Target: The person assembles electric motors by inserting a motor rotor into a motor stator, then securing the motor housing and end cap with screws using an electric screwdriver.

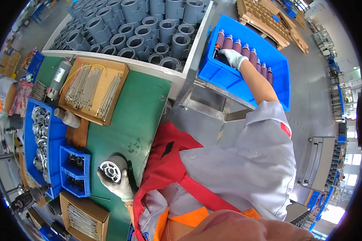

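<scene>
Left hand (pixel 117 184), gloved, fingers wrapped around a grey motor housing (pixel 112 168) at the near edge of the green table (pixel 136 116). Right hand (pixel 233 57), gloved, fingers closed on a copper-wound rotor (pixel 220 40) at the blue bin's (pixel 229 78) far-left corner.

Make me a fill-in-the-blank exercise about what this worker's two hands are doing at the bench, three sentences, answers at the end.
1. The right hand reaches into a plastic bin whose colour is ____.
2. The left hand rests on a round metal part that sits on the ____ mat.
3. The grey cylindrical housings are stacked in a tray at the ____ of the picture.

Missing words: blue; green; top
</scene>
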A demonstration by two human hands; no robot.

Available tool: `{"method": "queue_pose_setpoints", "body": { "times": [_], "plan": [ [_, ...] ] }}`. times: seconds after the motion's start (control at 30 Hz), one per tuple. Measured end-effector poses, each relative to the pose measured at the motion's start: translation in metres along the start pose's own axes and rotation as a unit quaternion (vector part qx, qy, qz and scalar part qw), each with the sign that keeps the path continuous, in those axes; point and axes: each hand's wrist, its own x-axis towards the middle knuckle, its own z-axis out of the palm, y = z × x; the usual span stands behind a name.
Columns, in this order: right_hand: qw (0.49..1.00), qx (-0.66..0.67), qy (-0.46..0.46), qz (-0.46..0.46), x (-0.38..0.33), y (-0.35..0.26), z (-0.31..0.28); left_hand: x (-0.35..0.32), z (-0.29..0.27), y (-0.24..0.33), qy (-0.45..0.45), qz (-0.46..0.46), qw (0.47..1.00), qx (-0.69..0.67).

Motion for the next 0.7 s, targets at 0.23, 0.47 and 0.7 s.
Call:
{"method": "queue_pose_setpoints", "body": {
  "times": [0.23, 0.47, 0.7],
  "plan": [
    [0.915, 0.393, 0.019, 0.086, 0.040, -0.036, 0.037, -0.003, -0.005, 0.019, -0.019, 0.003, 1.000, -0.024],
    [0.575, 0.810, -0.028, 0.108, 0.041, 0.006, -0.002, -0.003, -0.026, 0.047, 0.116, 0.160, 0.980, 0.039],
    [0.789, 0.587, 0.181, 0.008, -0.112, -0.156, -0.010, 0.034, 0.020, 0.128, -0.292, 0.167, 0.938, -0.086]
  ]
}}
